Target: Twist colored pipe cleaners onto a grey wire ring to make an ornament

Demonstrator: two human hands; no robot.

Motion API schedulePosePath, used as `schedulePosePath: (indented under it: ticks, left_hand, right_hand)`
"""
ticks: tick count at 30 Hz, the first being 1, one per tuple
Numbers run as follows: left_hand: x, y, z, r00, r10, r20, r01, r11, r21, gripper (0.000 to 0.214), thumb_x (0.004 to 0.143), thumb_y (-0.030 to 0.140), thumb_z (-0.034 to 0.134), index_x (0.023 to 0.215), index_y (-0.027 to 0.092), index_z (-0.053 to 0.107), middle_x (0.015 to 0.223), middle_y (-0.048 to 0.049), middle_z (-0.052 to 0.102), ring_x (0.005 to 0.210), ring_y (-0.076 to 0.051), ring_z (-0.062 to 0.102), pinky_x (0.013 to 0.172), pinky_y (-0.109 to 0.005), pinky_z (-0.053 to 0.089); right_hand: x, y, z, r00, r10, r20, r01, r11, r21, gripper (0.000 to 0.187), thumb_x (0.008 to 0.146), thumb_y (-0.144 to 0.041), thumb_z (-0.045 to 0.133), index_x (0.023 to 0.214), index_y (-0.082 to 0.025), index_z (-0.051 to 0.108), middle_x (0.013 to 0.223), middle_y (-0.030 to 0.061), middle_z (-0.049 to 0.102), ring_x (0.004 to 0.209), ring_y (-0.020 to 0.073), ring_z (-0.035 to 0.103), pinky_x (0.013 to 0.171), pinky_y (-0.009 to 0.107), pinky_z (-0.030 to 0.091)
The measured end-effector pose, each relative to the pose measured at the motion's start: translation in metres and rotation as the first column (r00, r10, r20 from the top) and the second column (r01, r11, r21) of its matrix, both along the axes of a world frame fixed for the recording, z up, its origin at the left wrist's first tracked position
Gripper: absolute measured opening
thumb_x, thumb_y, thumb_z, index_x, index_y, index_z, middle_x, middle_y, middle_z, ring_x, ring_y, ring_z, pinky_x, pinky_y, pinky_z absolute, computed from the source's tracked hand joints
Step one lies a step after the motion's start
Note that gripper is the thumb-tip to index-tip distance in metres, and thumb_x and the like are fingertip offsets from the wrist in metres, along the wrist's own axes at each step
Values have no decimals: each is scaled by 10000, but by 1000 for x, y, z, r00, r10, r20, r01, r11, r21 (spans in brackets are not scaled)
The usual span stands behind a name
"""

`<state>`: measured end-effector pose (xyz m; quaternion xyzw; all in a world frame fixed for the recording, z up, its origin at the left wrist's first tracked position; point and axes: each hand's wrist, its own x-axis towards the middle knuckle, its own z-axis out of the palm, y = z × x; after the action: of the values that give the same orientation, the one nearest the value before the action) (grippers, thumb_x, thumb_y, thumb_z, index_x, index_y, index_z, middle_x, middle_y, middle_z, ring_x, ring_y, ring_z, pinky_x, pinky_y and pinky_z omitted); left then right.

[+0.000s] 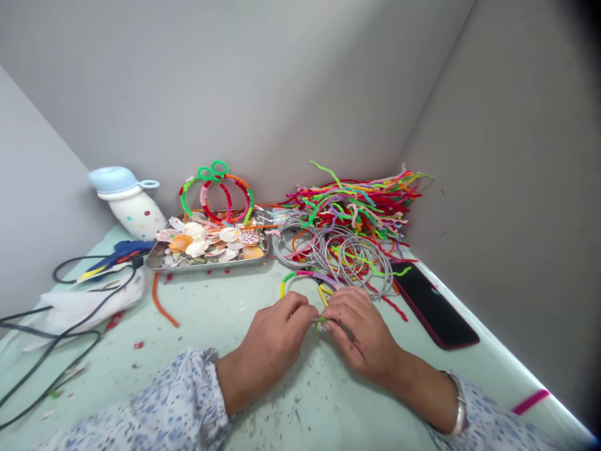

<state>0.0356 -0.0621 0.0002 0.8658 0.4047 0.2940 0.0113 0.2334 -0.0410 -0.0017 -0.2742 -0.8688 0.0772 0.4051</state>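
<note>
My left hand [277,341] is closed in a pinch on a grey wire ring whose far arc shows a wrapping [300,274] of yellow, green, pink and purple pipe cleaner. Close beside it, my right hand [361,332] pinches a short green pipe cleaner [320,320] against the wire between the two hands. Fingers hide much of the ring. Just beyond my right fingers lies a tool with yellow-edged handles [325,293], partly covered. Bare grey wire rings [357,260] are heaped behind my right hand.
A metal tray [206,268] holds shells and two finished-looking wrapped hoops [228,195]. Behind the rings is a pile of pipe cleaners [357,203]. A phone [434,307] lies right. At left are a bottle [136,210], a glue gun [123,254], its black cable [47,338] and a plastic bag [89,307].
</note>
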Motion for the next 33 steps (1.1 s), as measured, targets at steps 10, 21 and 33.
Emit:
schedulePosePath:
  ticks: [10,21,33]
  left_hand:
    - [-1,2,0,999,-14,40,13,1000,27,160,951,199,444,999,199,596,896,-38,623,767,-135,620,663,-233,516]
    - [0,1,4,996,-30,81,27,999,36,127,948,210,473,975,193,596,863,-30,642,742,-141,627,641,-235,505]
    - [1,-2,4,960,-45,276,93,982,-163,131,920,148,491,957,185,612,884,-42,599,790,-136,580,685,-237,469]
  right_hand:
    - [-1,-1,1,999,-14,-29,14,1000,13,127,886,-160,474,937,-195,584,833,46,617,853,205,563,839,415,434]
    - [0,-1,0,999,4,-39,-4,1000,4,123,876,-139,495,933,-192,591,835,48,623,863,210,558,839,423,432]
    - [0,2,-2,999,18,-32,-18,1000,10,123,875,-135,503,939,-188,594,856,47,620,880,204,553,851,416,423]
